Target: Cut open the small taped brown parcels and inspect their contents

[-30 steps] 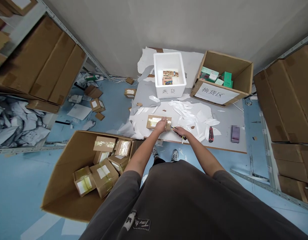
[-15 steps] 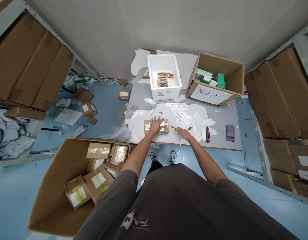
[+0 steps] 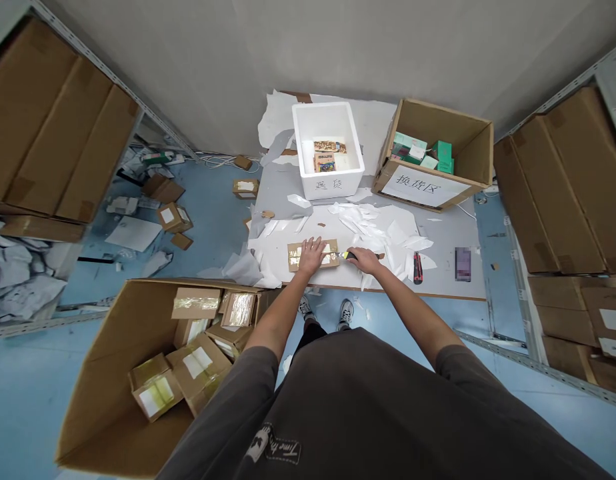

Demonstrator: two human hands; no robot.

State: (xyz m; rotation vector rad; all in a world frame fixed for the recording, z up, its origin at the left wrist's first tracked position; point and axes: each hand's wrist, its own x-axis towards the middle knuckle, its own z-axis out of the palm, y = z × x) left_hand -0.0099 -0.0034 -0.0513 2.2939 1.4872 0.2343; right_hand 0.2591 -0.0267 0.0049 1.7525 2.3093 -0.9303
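A small taped cardboard box (image 3: 330, 257) lies on the table near its front edge. My left hand (image 3: 311, 255) rests flat on top of it, fingers spread. In my right hand (image 3: 364, 260) is a utility knife (image 3: 347, 255) with a yellow and black handle, its tip at the right end of the box. To the right on the table lies a red and black tool (image 3: 417, 268). Torn white paper scraps (image 3: 361, 223) are heaped just behind my right hand.
A white foam box (image 3: 333, 188) with snack packs and a cardboard carton (image 3: 422, 188) with green boxes stand at the back of the table (image 3: 448, 233). At my left is a large open carton (image 3: 95, 373) of parcels. Loaded shelves flank both sides.
My right hand has brought the utility knife left, from beside the box to its right end. My left hand stays on the box.
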